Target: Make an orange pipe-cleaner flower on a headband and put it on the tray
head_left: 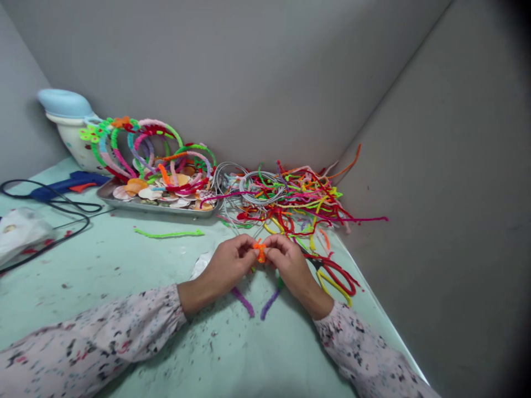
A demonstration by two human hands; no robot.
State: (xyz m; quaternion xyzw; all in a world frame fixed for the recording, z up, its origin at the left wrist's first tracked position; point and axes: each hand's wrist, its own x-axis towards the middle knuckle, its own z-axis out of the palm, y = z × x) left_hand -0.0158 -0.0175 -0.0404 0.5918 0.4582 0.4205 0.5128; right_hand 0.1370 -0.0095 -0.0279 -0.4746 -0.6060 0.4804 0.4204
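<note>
Between the fingertips of both hands is a small bent orange pipe cleaner [260, 252], its exact shape partly covered. My left hand [233, 260] pinches it from the left, thumb against forefinger. From the other side, my right hand [290, 265] grips it the same way. Two purple fuzzy ends [244, 303] stick out below the hands, and the part they join is hidden. Red-and-yellow-handled scissors [338, 279] lie beside my right hand. A green pipe cleaner [169, 234] rests on the table beyond my left wrist.
A metal tray [160, 208] holds colourful fuzzy headbands and felt-like discs. Loose pipe cleaners [307, 193] and wire coils [261, 188] pile at the back. Left stand a blue glue gun [68, 184], its black cord and a blue-lidded container [72, 130]. Grey walls border the table.
</note>
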